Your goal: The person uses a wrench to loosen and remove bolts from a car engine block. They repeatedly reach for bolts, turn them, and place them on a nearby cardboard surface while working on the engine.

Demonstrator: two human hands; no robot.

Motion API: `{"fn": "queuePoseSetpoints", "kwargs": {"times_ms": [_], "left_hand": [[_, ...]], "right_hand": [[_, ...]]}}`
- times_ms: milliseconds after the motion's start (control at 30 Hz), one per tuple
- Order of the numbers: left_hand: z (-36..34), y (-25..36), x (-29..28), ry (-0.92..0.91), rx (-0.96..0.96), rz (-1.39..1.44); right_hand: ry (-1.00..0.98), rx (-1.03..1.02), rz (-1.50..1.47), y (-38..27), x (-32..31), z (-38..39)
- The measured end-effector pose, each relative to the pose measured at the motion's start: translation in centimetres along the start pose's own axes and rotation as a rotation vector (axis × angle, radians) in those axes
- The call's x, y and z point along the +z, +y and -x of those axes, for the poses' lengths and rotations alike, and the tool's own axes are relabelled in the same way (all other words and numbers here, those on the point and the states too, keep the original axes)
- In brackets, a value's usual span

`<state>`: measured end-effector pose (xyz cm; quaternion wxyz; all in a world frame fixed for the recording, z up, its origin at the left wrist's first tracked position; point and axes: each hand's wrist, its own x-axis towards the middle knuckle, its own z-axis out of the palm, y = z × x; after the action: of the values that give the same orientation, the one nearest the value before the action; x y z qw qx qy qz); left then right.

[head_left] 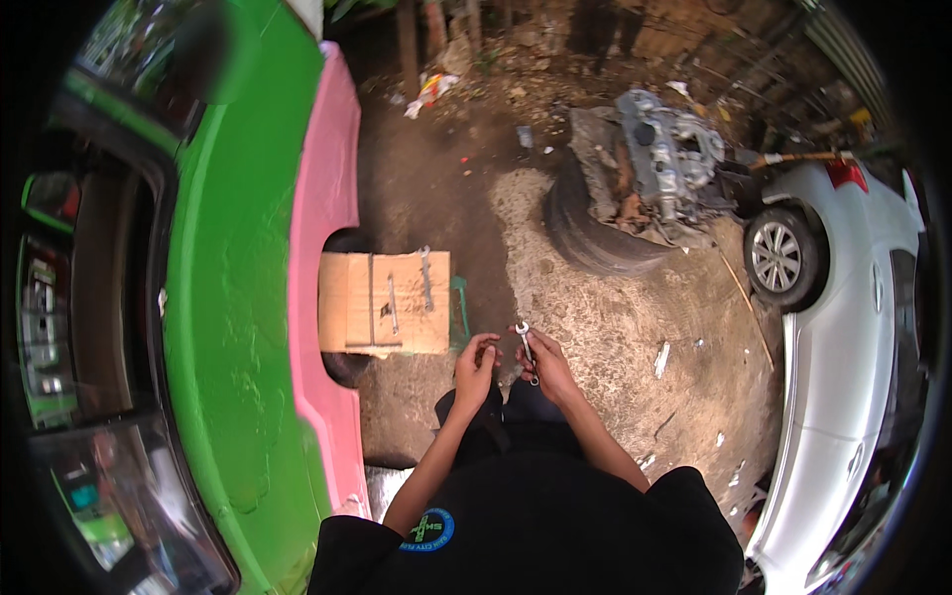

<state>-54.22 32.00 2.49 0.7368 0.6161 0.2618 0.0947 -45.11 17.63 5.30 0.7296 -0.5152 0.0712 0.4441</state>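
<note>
My right hand (553,369) is closed around a small silver combination wrench (527,349). The wrench stands nearly upright in the picture, its open jaw at the top and its ring end below by the palm. Just to the left hovers my left hand (476,369), fingers loosely curled and the thumb apart from them, with nothing visible in it. Further left, a cardboard sheet (347,297) carries two more wrenches: a thinner wrench (393,303) and a larger wrench (426,279) near its right edge.
A green and pink vehicle body (233,297) stands close on the left, its wheel arch behind the cardboard. On the right is a silver car (843,397). Ahead, a metal engine part (669,149) rests on rags above an old tyre (595,233). Scraps and a stick (747,305) lie on the ground.
</note>
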Motion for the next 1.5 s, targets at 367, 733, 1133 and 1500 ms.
{"fn": "queuePoseSetpoints", "kwargs": {"times_ms": [367, 733, 1133, 1500], "left_hand": [[-3.2, -0.2, 16.9, -0.282, 0.050, -0.083], [-3.9, -1.9, 31.3, -0.451, -0.015, -0.019], [-11.6, -4.7, 40.6, -0.685, -0.183, -0.031], [-18.5, -1.7, 50.6, -0.445, -0.100, 0.037]], "right_hand": [[0.173, -0.287, -0.096, -4.9, -16.6, 4.8], [0.320, -0.385, -0.081, -10.2, -29.3, 7.9], [0.395, -0.513, -0.005, -18.0, -39.4, 3.8], [0.294, -0.423, 0.065, -26.3, -48.7, 1.7]]}}
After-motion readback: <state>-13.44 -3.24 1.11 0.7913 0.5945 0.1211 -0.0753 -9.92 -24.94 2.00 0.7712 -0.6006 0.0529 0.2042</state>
